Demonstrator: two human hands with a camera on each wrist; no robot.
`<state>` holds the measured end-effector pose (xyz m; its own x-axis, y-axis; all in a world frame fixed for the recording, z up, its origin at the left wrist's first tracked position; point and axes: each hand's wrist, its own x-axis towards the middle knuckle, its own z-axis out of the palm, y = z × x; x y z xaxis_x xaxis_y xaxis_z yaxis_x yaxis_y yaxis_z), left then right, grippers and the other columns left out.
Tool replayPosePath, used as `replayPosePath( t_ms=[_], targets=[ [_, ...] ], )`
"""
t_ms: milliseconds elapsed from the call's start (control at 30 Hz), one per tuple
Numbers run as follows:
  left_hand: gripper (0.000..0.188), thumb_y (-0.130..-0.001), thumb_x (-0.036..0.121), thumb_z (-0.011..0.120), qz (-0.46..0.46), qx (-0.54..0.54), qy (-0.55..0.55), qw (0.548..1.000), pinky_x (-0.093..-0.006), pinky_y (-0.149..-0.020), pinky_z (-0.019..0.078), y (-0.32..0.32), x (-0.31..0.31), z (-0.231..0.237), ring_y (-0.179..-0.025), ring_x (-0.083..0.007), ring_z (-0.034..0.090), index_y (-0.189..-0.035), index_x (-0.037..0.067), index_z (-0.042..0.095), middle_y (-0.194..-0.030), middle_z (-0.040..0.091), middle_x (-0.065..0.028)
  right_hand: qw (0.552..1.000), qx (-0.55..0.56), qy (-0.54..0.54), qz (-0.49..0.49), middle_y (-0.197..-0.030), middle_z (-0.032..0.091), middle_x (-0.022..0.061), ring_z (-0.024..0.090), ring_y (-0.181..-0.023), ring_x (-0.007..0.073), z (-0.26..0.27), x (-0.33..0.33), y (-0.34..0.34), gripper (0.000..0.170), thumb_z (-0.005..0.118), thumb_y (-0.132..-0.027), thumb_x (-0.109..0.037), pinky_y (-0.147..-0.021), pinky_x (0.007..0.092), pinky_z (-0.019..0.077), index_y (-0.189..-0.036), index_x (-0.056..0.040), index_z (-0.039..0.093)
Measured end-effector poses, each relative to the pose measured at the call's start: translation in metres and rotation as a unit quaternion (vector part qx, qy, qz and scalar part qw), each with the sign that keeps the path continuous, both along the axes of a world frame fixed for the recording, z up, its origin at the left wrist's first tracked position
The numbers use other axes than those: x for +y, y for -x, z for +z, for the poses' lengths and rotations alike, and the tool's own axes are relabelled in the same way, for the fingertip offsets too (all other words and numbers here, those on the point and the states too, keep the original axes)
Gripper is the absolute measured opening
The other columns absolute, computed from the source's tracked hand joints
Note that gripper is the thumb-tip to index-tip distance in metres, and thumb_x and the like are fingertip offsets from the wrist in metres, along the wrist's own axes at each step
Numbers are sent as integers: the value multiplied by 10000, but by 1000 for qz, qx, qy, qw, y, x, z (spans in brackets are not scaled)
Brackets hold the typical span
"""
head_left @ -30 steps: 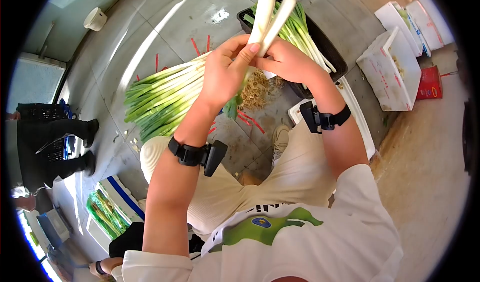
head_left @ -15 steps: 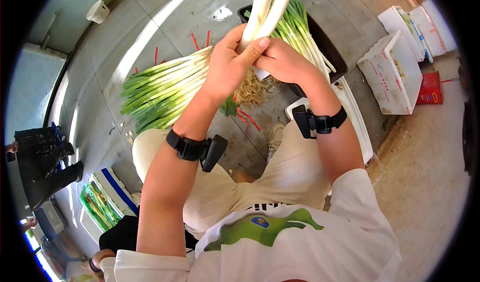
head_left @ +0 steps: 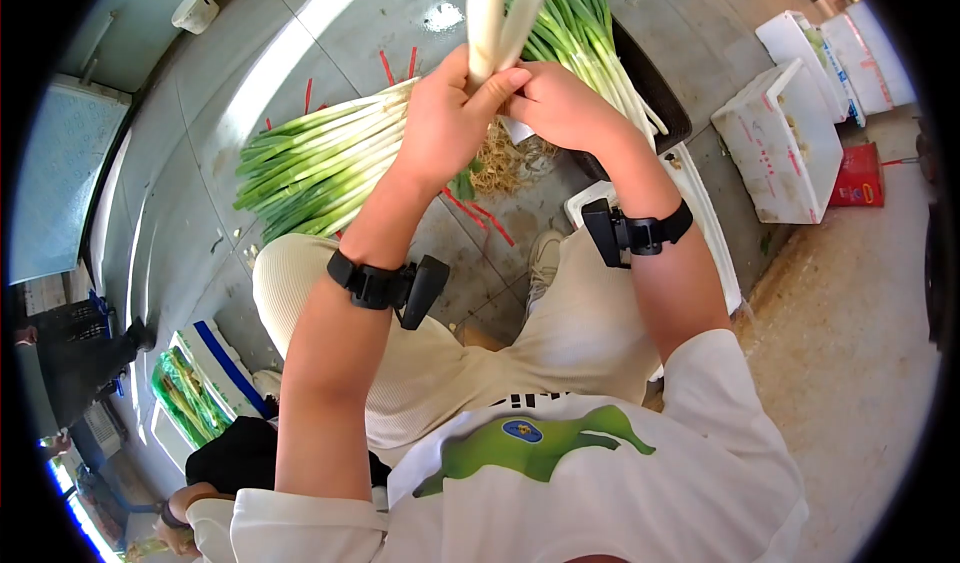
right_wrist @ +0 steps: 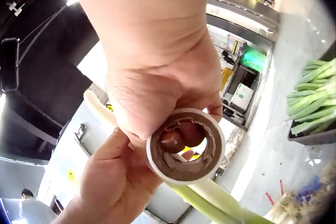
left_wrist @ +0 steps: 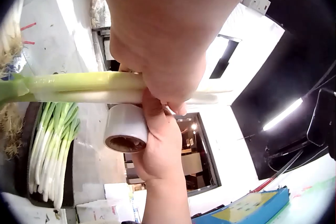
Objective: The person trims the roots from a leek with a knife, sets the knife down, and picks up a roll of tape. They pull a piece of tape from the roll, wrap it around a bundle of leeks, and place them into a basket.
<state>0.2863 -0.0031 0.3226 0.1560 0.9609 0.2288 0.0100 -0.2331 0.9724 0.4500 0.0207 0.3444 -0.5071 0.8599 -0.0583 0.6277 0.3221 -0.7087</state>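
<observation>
Two green onion stalks (head_left: 485,33), white ends up in the head view, stand in the left hand (head_left: 440,123), which grips them with its thumb across. Against it works the right hand (head_left: 565,108), meeting the left thumb at the stalks. The right hand holds a roll of white tape (left_wrist: 126,121); in the right wrist view fingertips show through the core of the roll (right_wrist: 181,170). The left wrist view has the stalks (left_wrist: 79,83) lying across, with the tape roll close beside them. Part of the stalks is hidden behind the hands.
A pile of green onions (head_left: 320,168) lies on the floor, with roots (head_left: 500,168) and red strips (head_left: 490,225) near it. More green onions (head_left: 585,53) fill a black crate (head_left: 655,73). Foam boxes (head_left: 780,143) and a red box (head_left: 858,175) stand right.
Both hands and the stalks have shifted slightly left in the head view, and the stalks' tops lean less to the right. The grip stays. A person at the far left has moved.
</observation>
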Motion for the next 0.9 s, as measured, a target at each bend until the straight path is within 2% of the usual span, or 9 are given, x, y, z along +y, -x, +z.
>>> replayPosePath(
  t_ms=[67, 133, 167, 233, 400, 433, 600, 733, 900],
  targets=[
    [314, -940, 277, 698, 59, -43, 22, 997, -262, -696, 496, 3, -8, 7, -784, -87, 591, -1098, 8, 660, -878, 692, -46, 1000, 26, 3, 0, -974, 698, 89, 642, -861, 206, 3, -1, 0, 310, 632, -920, -182, -788, 343, 499, -1199, -46, 646],
    [285, -956, 275, 679, 68, -55, 12, 996, -261, -706, 495, 17, -5, 6, -810, -90, 610, -1051, 7, 653, -906, 708, -46, 978, 185, 90, -20, -963, 676, 24, 613, -841, 146, 11, 0, -4, 374, 627, -937, -186, -768, 320, 495, -1289, -62, 612],
    [280, -964, 274, 669, 85, -60, -7, 995, -263, -710, 496, 24, -3, 3, -821, -93, 615, -1031, 4, 643, -905, 709, -53, 976, 199, 78, -39, -984, 649, -6, 578, -876, 103, 15, -2, -7, 422, 589, -944, -158, -819, 295, 473, -1356, -69, 569],
    [233, -987, 223, 630, 107, -84, -41, 990, -299, -721, 523, 27, -2, 6, -746, -139, 634, -961, -7, 602, -878, 679, -93, 967, 241, 67, -43, -961, 646, 10, 572, -866, 97, 17, -3, -13, 436, 583, -944, -152, -801, 274, 458, -1372, -77, 551],
    [184, -921, 159, 692, 71, -135, -5, 988, -262, -612, 503, 37, -1, 6, -640, -108, 614, -983, 2, 619, -772, 647, -46, 918, 386, 91, 3, -1010, 650, 38, 560, -908, 93, 10, -24, -13, 495, 533, -941, -77, -834, 250, 429, -1433, -70, 471],
    [173, -911, 142, 693, 62, -114, 20, 991, -262, -602, 502, 39, -1, 6, -634, -109, 612, -972, -5, 626, -769, 646, -49, 930, 356, 87, 16, -1084, 660, 81, 539, -1001, 100, 14, -29, -14, 560, 496, -946, -65, -929, 262, 381, -1490, -34, 371],
    [158, -870, 114, 711, 17, -122, 67, 990, -247, -564, 491, 40, -5, 8, -595, -101, 604, -934, -21, 660, -738, 643, -39, 926, 373, 57, 16, -1117, 653, 79, 549, -998, 101, 7, -35, -5, 503, 511, -979, -63, -920, 258, 395, -1465, -9, 394],
    [179, -857, 118, 741, 14, -152, 80, 985, -241, -564, 491, 47, -5, 8, -596, -97, 607, -949, -23, 678, -717, 640, -33, 921, 387, -29, -31, -1011, 680, 44, 571, -936, 77, -2, -33, 4, 433, 555, -962, -32, -817, 230, 447, -1389, -42, 488],
    [216, -814, 138, 814, 16, -70, 61, 996, -218, -564, 472, 49, -12, 12, -613, -65, 594, -934, -7, 708, -720, 658, -13, 913, 372, -153, -63, -1169, 670, 59, 615, -964, 109, -13, -22, 17, 314, 612, -937, -40, -831, 265, 483, -1248, -6, 594]
  ],
)
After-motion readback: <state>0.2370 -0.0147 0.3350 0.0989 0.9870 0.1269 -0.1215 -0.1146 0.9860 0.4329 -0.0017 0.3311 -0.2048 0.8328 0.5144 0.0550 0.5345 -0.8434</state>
